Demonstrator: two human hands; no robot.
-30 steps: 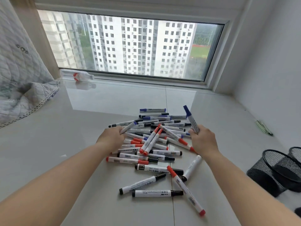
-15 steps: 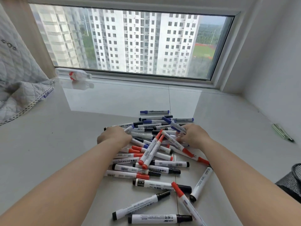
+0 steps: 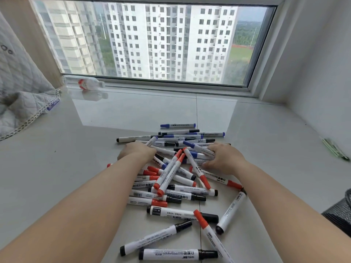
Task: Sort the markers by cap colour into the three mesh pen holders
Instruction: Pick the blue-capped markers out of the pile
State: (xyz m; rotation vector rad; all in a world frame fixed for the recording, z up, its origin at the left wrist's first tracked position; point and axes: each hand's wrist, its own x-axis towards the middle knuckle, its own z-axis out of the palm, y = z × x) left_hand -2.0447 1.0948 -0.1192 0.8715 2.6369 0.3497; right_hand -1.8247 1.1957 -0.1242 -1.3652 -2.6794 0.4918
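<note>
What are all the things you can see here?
markers: a big heap, too tangled to count, white barrels with red, blue or black caps, middle of the tiled ledge
mesh pen holder: one partly in view, black, right edge
plastic bottle: one, clear with a red and white label, lying by the window at the left
quilted cloth: one, pale grey, far left
green sticks: a few thin ones, lying far right on the ledge; too small to tell what they are
window: one, at the back, white tower blocks outside
left hand: one, gripping a blue-capped marker at the heap's left
right hand: one, gripping blue-capped markers at the heap's right
</note>
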